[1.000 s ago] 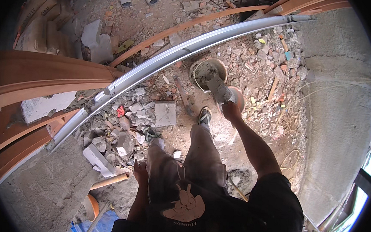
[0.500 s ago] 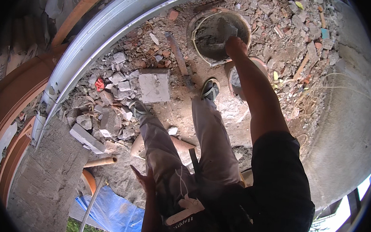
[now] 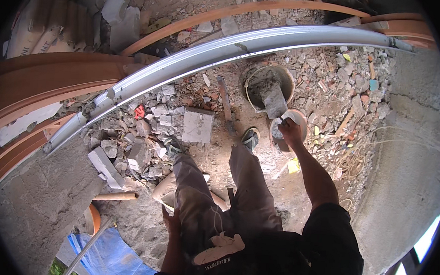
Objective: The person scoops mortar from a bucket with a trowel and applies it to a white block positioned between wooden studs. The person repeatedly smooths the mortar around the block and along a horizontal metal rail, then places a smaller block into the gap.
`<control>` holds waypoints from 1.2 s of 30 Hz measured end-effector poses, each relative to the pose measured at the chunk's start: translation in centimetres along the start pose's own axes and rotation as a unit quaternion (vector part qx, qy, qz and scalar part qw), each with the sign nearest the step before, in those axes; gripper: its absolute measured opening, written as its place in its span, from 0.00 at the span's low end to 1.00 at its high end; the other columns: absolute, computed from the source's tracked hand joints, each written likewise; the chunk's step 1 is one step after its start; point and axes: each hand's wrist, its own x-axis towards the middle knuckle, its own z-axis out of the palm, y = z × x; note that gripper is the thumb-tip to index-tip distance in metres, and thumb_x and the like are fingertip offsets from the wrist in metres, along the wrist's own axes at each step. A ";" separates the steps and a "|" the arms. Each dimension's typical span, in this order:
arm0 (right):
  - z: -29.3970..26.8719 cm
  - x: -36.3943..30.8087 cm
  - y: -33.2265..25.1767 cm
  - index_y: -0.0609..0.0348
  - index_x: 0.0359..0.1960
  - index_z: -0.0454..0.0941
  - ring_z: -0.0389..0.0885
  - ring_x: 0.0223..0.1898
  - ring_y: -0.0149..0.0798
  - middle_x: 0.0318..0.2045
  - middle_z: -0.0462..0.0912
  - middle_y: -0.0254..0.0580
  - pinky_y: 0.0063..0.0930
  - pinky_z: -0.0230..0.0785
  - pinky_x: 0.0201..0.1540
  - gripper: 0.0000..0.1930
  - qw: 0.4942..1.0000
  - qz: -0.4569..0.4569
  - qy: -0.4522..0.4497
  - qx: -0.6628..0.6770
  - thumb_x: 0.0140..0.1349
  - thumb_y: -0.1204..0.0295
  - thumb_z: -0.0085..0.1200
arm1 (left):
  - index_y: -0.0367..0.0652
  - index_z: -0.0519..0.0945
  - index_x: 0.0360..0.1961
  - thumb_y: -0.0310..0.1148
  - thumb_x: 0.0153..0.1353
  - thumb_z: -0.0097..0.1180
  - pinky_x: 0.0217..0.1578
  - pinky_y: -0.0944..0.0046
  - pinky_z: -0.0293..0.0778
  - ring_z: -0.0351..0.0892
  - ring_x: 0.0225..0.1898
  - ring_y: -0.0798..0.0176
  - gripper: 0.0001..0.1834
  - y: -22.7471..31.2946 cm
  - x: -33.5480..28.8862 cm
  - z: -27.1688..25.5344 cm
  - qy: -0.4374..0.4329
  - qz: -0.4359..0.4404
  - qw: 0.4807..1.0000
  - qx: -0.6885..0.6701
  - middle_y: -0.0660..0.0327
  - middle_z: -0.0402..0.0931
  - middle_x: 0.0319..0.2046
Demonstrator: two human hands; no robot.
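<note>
My right hand (image 3: 292, 132) is closed round the handle of a trowel (image 3: 274, 101). Wet grey mortar covers the trowel's blade, which lies over the near rim of a round bucket (image 3: 290, 86). More mortar (image 3: 264, 79) sits inside that bucket. Just under my right hand stands a second, smaller bucket (image 3: 304, 123), partly hidden by the hand; something grey shows inside it. My left hand (image 3: 171, 221) hangs beside my left trouser leg, fingers stretched out and holding nothing.
A metal channel (image 3: 225, 47) curves across beyond the buckets, with brown frames (image 3: 57, 74) behind it. Broken bricks and rubble (image 3: 144, 148) cover the ground. A grey block (image 3: 198, 126) lies ahead of my feet. A blue tarp (image 3: 112, 254) is at lower left; a concrete wall (image 3: 405, 149) stands right.
My right hand has drawn back out of the mortar bucket toward me, lifting the trowel with mortar on it. The whole view has shifted. My left hand stays low by the leg.
</note>
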 end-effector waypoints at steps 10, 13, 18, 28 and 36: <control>-5.4 -20.9 -25.8 0.61 0.38 0.79 0.76 0.26 0.33 0.25 0.79 0.42 0.32 0.71 0.33 0.13 0.924 -0.360 -0.111 -0.061 0.56 0.67 0.62 | 0.31 0.65 0.65 0.46 0.54 0.66 0.61 0.54 0.66 0.68 0.64 0.43 0.43 -2.0 4.2 -12.2 0.049 0.014 0.979 -0.195 0.36 0.68 0.61; -4.2 -25.3 -37.2 0.63 0.45 0.81 0.81 0.30 0.38 0.29 0.83 0.47 0.34 0.73 0.36 0.20 0.894 -0.283 -0.259 -0.230 0.54 0.63 0.64 | 0.28 0.67 0.62 0.47 0.54 0.64 0.58 0.49 0.69 0.72 0.58 0.36 0.41 -5.0 7.3 -13.0 0.116 0.039 0.960 -0.251 0.34 0.71 0.57; -0.1 -29.4 -53.2 0.63 0.47 0.81 0.82 0.32 0.40 0.29 0.83 0.46 0.34 0.73 0.37 0.21 0.745 -0.415 -0.419 -0.313 0.54 0.63 0.63 | 0.27 0.67 0.62 0.45 0.54 0.64 0.59 0.52 0.68 0.72 0.59 0.39 0.41 -10.3 9.5 -14.9 0.096 -0.060 0.939 -0.324 0.35 0.72 0.56; 10.7 -23.3 -70.2 0.68 0.38 0.81 0.80 0.24 0.33 0.24 0.81 0.42 0.28 0.72 0.31 0.16 0.817 -0.323 -0.413 -0.242 0.57 0.65 0.58 | 0.26 0.73 0.57 0.46 0.53 0.64 0.58 0.52 0.69 0.74 0.58 0.40 0.37 -19.2 5.9 -10.8 0.121 -0.206 0.889 -0.390 0.35 0.74 0.54; 11.7 -23.7 -64.5 0.71 0.52 0.77 0.82 0.46 0.51 0.42 0.84 0.60 0.40 0.72 0.50 0.29 0.795 -0.447 -0.219 -0.347 0.54 0.58 0.57 | 0.26 0.75 0.55 0.44 0.56 0.63 0.57 0.53 0.70 0.75 0.57 0.42 0.34 -12.9 6.8 -14.2 0.066 -0.177 0.910 -0.370 0.36 0.76 0.53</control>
